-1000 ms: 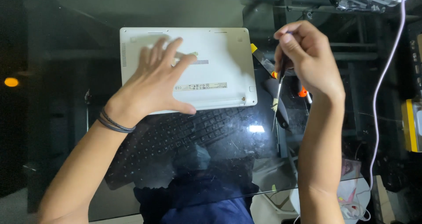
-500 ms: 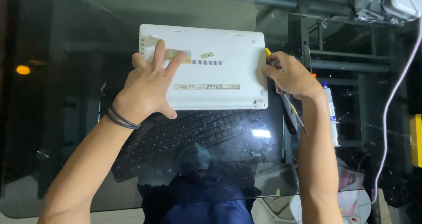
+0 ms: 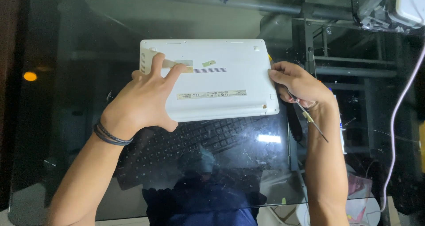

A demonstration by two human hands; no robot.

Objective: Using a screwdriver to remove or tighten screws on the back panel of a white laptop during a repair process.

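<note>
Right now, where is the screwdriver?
In the head view, the screwdriver is right of centre, held in the right hand at the white laptop's right edge, its shaft pointing back along the wrist.

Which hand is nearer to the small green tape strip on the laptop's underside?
Left. The left hand lies flat on the white laptop, fingertips just left of the green tape strip. The right hand grips the laptop's right edge, farther away, holding a screwdriver.

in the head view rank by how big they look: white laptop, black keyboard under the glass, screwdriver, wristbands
1. white laptop
2. black keyboard: partly hidden by the laptop and left arm, so it might match the laptop
3. screwdriver: mostly hidden in the right hand
4. wristbands: close to the screwdriver, unsure
</note>
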